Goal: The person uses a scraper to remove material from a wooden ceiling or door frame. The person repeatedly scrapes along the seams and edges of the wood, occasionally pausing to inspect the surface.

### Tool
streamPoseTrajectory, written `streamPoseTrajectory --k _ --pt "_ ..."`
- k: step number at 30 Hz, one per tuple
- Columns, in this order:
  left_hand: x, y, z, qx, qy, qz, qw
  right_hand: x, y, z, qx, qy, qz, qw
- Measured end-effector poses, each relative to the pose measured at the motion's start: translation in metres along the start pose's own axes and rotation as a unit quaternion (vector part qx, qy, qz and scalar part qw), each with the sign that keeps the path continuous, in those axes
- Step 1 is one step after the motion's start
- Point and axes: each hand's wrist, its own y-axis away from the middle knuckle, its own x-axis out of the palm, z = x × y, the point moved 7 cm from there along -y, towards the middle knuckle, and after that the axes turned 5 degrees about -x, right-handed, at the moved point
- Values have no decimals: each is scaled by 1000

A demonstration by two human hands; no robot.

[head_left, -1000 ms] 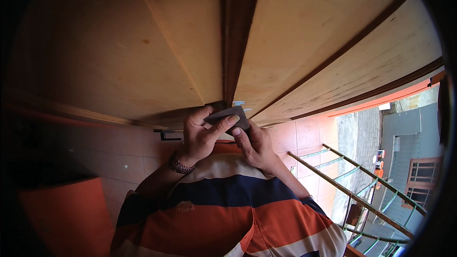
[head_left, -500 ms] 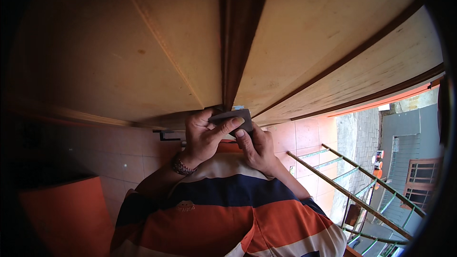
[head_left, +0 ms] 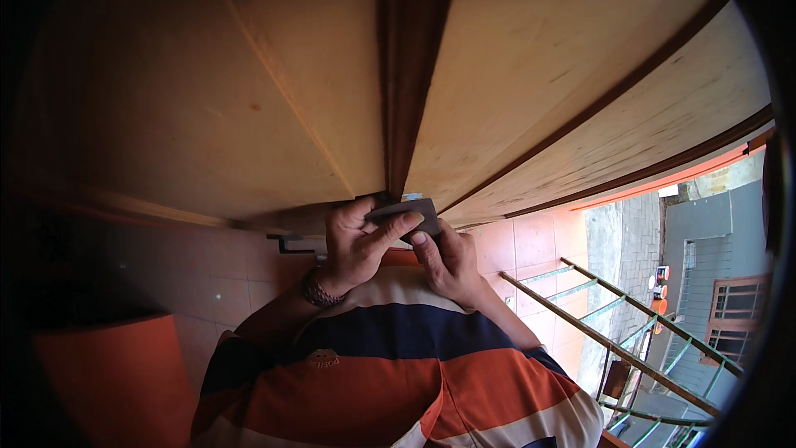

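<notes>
Both hands hold a small flat grey-brown sheet, which looks like sandpaper, in front of my chest. My left hand pinches its left part with the thumb lying on top; my fingers beneath are partly hidden. At its right edge, my right hand grips with a bent thumb, the other fingers behind. Just beyond the sheet rises a pale wooden panel with a dark brown vertical strip. A small light-blue patch shows at the strip's foot, beside the sheet. A braided bracelet circles my left wrist.
A green and brown metal ladder stands at the right on the tiled floor. Paint-like cans are farther off, near a grey wall. An orange block-like surface is at the lower left. A dark handle juts out left of my hands.
My hands and the sheet stay almost in place, only slightly lower in the picture. The view of the panels has shifted a little with my head.
</notes>
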Motion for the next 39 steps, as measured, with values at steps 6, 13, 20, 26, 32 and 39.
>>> streamPoseTrajectory --k 6,13,20,26,32,39 --pt "1 1 0 6 4 0 1000 -1 0 1 -5 5 4 1000" --pt "3 0 -1 10 9 -7 1000 -3 -1 1 4 3 9 1000" --pt "1 0 1 11 -2 -12 1000 -5 -5 6 -2 5 11 1000" --pt "2 0 0 18 -20 -31 999 -4 -5 2 -7 6 7 1000" --pt "-1 1 2 13 -49 -28 998 -6 -5 3 -14 27 6 1000" --pt "2 3 -3 7 1 -21 1000 -2 -3 4 -3 38 35 999"
